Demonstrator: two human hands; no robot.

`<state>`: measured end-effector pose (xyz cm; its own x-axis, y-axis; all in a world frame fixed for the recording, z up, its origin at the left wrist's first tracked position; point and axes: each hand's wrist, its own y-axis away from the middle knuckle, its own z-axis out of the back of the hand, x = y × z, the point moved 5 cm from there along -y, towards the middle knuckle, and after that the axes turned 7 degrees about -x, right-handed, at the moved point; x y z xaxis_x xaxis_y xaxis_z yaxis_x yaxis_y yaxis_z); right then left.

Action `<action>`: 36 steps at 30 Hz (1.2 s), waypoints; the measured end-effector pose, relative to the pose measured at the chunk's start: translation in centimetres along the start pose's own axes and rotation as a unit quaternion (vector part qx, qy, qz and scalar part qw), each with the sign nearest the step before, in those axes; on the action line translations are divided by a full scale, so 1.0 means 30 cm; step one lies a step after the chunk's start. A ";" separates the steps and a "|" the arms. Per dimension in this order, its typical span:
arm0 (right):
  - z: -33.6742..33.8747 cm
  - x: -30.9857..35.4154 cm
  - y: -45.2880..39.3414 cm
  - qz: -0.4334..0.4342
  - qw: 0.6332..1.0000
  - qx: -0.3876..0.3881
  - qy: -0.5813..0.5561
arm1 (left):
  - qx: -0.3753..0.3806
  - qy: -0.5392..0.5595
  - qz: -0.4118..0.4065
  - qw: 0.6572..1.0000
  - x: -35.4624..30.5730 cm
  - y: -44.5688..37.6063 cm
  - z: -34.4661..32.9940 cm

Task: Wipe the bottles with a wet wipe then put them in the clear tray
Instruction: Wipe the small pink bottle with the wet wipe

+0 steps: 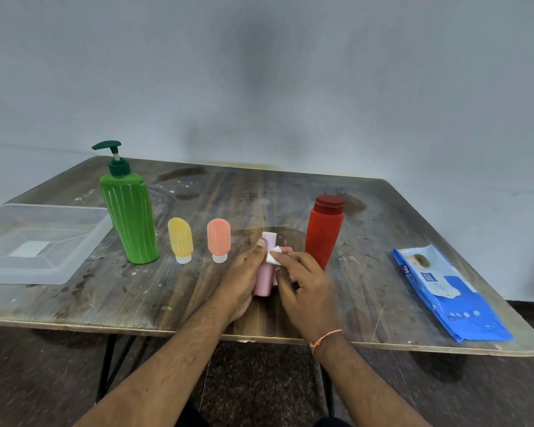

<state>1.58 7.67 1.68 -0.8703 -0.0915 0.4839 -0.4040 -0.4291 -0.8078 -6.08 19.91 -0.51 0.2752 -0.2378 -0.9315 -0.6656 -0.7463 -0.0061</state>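
Worn, stained wood forms the table (367,241), which stands against a pale grey wall, and its near edge runs just under both wrists. Above the middle of that near strip the left hand (241,280) grips a pink bottle (264,280) round its body, thumb lying up along the side. The right hand (302,285) pinches a folded white wet wipe (273,256) against the bottle's upper part, so both hands are closed on something.

Just beyond the right hand's knuckles stands a red bottle (324,232), close enough to hem in any sweep outward on that side. Beyond the left hand's fingertips an orange tube (218,238) and a yellow tube (181,238) stand cap down, with a tall green pump bottle (130,217) further out. The clear tray (40,269) lies well off to the left hand's outer side, at the table's left edge, past the green bottle. A blue wipes pack (447,294) lies well out from the right hand, near the right edge. Open tabletop lies between the right hand and the pack.
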 end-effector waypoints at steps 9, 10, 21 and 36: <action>0.003 0.021 0.001 0.007 0.999 0.014 -0.034 | -0.009 0.019 0.020 1.000 -0.006 -0.003 0.006; 0.004 0.018 0.001 0.002 0.999 0.011 -0.035 | -0.010 0.017 0.015 1.000 -0.005 -0.004 0.008; 0.004 -0.002 -0.007 -0.035 0.997 0.005 -0.067 | -0.025 0.002 0.004 1.000 0.003 -0.006 0.013; 0.011 0.043 0.010 0.035 0.996 0.048 -0.067 | -0.080 0.015 0.022 0.996 -0.002 -0.008 0.021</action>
<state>0.43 7.13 2.17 -0.8475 -0.2407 0.4731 -0.3095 -0.5000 -0.8088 -6.35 20.49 -0.69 0.2696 -0.2893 -0.9185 -0.5585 -0.8240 0.0956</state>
